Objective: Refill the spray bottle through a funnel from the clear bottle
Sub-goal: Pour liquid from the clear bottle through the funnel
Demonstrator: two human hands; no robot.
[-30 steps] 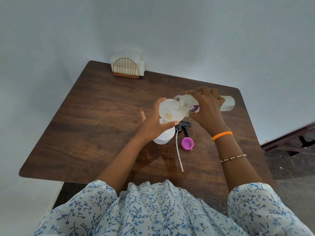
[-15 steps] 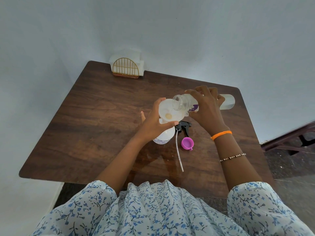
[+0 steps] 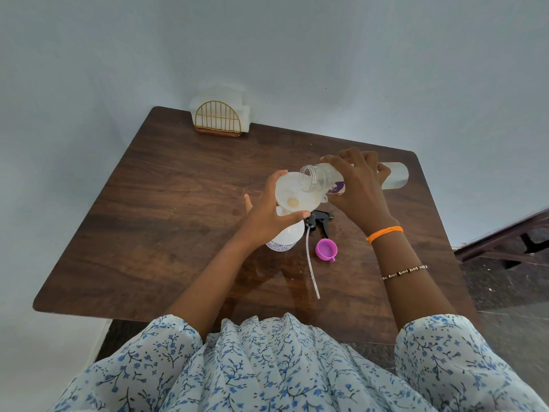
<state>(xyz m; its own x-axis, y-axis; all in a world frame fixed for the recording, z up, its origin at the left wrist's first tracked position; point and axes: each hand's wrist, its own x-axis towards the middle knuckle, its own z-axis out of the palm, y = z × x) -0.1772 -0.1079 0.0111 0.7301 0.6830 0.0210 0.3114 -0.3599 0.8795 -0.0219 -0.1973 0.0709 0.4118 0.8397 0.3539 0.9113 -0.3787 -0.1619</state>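
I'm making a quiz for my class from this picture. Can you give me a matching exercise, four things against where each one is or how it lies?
Things:
1. funnel
2. clear bottle
3. pink cap
4. trigger sprayer

States:
A. lying on the table, its tube pointing toward the person
B. tipped sideways in the right hand
C. open side up on the table
D. sitting in the spray bottle, gripped by the left hand

Pairs: 1-D, 2-B, 3-C, 4-A

White garment [image 3: 267, 367] printed with small blue floral sprigs, gathered elbow-length sleeves [image 3: 451, 346]. Right wrist: orange band [image 3: 384, 233]. Right forearm: thin beaded bracelet [image 3: 404, 272]. Both forearms bare.
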